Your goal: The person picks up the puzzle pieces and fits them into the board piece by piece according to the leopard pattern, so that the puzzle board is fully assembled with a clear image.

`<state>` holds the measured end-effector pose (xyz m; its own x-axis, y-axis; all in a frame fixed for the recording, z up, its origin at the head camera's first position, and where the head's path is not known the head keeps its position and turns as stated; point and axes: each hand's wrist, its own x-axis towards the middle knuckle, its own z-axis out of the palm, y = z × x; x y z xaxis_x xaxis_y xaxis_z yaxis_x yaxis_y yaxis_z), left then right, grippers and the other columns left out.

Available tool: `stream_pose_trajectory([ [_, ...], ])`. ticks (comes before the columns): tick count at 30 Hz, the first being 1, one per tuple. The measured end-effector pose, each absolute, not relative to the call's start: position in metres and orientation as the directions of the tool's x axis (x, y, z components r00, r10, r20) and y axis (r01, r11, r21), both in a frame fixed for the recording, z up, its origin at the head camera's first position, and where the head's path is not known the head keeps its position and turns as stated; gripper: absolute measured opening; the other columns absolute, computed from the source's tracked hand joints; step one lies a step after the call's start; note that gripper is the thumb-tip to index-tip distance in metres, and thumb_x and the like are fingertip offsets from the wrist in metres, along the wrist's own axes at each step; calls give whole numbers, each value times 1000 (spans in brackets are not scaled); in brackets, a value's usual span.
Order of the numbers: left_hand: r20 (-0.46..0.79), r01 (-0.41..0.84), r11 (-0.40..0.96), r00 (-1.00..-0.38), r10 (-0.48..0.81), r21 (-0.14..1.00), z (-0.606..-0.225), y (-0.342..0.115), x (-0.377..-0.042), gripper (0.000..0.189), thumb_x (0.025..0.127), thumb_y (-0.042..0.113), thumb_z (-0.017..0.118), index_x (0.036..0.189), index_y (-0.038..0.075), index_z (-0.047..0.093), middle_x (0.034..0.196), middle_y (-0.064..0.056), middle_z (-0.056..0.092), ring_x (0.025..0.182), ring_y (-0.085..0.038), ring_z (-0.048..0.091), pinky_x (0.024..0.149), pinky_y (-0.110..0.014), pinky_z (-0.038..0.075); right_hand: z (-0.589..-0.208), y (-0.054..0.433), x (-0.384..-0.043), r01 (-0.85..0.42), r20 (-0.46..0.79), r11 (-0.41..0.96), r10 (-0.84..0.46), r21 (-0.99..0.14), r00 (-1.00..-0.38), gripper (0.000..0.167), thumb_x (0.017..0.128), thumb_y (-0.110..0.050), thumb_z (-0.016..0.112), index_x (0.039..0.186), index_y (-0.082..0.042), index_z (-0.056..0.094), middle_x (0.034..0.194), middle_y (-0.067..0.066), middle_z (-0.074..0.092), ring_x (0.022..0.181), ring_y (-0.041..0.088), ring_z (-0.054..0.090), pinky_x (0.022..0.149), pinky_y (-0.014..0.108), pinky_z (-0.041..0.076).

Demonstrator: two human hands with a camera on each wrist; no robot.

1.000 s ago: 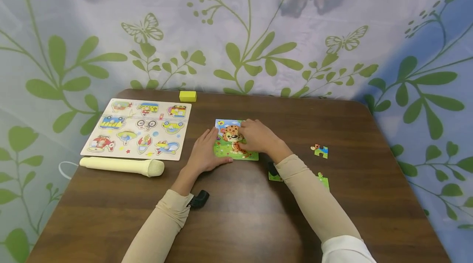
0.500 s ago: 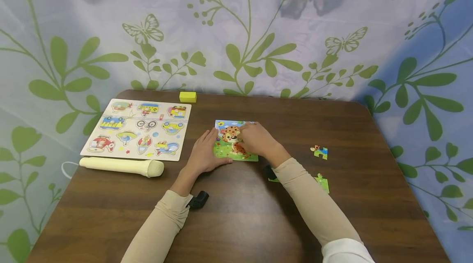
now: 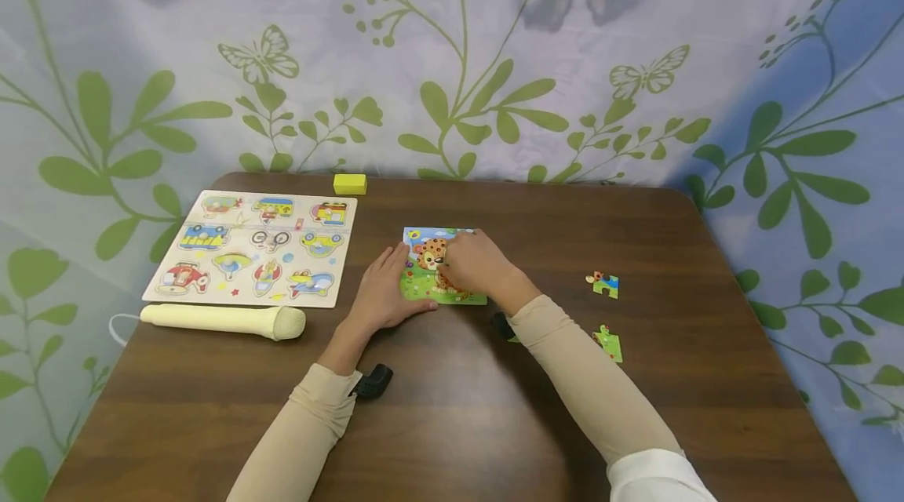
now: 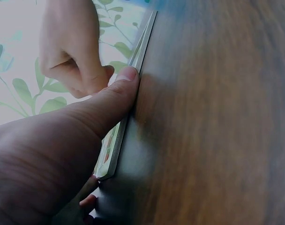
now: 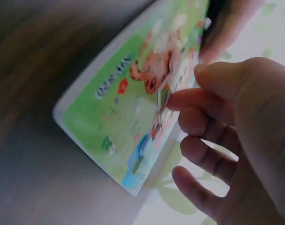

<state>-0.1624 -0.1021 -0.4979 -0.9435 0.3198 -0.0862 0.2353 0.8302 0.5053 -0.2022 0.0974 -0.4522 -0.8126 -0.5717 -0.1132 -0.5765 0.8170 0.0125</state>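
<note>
A square jigsaw board (image 3: 421, 287) with a cartoon leopard on green grass lies flat near the middle of the table. My left hand (image 3: 382, 290) frames its left side, fingers stretched along the edge and thumb at the front edge. My right hand (image 3: 480, 260) is over the board's right half with bent fingers. In the right wrist view, its thumb and index finger are at a slightly raised puzzle piece (image 5: 164, 99), mostly hidden from the head view. To the right lie a loose blue-and-green piece (image 3: 605, 285) and a green piece (image 3: 609, 344).
A wooden peg puzzle board (image 3: 254, 247) with vehicle pictures stands at the left, with a cream microphone (image 3: 219, 319) along its front edge. A yellow block (image 3: 350, 184) sits at the back edge. Another green piece (image 3: 514, 340) is largely hidden by the right wrist. A leaf-patterned curtain (image 3: 395, 94) hangs behind.
The head view has shifted slightly, so the whole scene sits a little further left. My right hand stays over the board with small finger movements; my left hand keeps its place.
</note>
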Motion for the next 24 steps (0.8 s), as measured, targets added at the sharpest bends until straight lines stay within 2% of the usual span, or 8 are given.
stream_pose_trajectory([
  [4, -88, 233, 825, -943, 321, 515, -500, -103, -162, 117, 79, 62, 80, 163, 5, 21, 171, -13, 21, 159, -35, 18, 126, -60, 22, -460, 96, -206, -490, -96, 870, -493, -48, -865, 51, 95, -43, 72, 50, -24, 57, 58, -7, 57, 74, 18, 62, 87, 49, 56],
  [7, -94, 224, 829, -945, 313, 512, -501, -104, -161, 117, 80, 63, 79, 163, 5, 20, 171, -13, 21, 159, -35, 17, 126, -59, 21, -463, 92, -207, -459, -94, 886, -463, -62, -881, 50, 92, -43, 75, 50, -25, 56, 54, -9, 53, 69, 15, 59, 89, 50, 55],
  [10, -86, 219, 832, -949, 303, 510, -501, -105, -160, 117, 80, 62, 79, 163, 4, 21, 171, -14, 21, 159, -35, 18, 126, -58, 22, -461, 89, -208, -447, -108, 893, -451, -62, -886, 47, 92, -44, 74, 53, -22, 60, 56, -6, 58, 66, 15, 60, 92, 52, 55],
  [14, -82, 214, 828, -951, 297, 518, -501, -105, -161, 117, 80, 62, 79, 163, 4, 20, 171, -14, 22, 159, -35, 18, 126, -59, 22, -454, 100, -208, -486, -101, 863, -501, -142, -860, 29, 93, -42, 74, 74, -20, 77, 76, -4, 70, 75, 16, 65, 89, 49, 56],
  [16, -86, 212, 828, -951, 297, 518, -501, -105, -162, 117, 80, 63, 78, 163, 5, 20, 171, -13, 21, 159, -35, 17, 127, -58, 21, -451, 119, -207, -501, -93, 837, -530, -221, -843, 23, 93, -40, 74, 96, -19, 82, 86, -3, 70, 80, 17, 63, 85, 44, 55],
  [18, -93, 210, 833, -951, 296, 512, -501, -104, -163, 118, 80, 63, 78, 164, 6, 19, 171, -12, 20, 159, -34, 16, 127, -57, 20, -450, 149, -204, -489, -73, 818, -532, -304, -844, 29, 93, -37, 76, 113, -16, 80, 91, -2, 67, 80, 17, 59, 77, 39, 51],
  [21, -101, 211, 835, -948, 301, 508, -501, -104, -164, 118, 80, 63, 78, 164, 7, 18, 172, -11, 19, 159, -33, 15, 127, -57, 19, -451, 213, -190, -409, -38, 835, -453, -368, -891, 44, 88, -35, 81, 125, -11, 74, 91, 2, 63, 79, 18, 55, 74, 36, 47],
  [24, -100, 218, 835, -946, 308, 504, -501, -105, -165, 118, 80, 64, 78, 164, 7, 18, 172, -11, 19, 159, -33, 16, 127, -58, 20, -455, 282, -165, -288, -39, 877, -327, -384, -944, 49, 85, -35, 84, 125, -8, 73, 94, 6, 62, 80, 19, 55, 72, 35, 46],
])
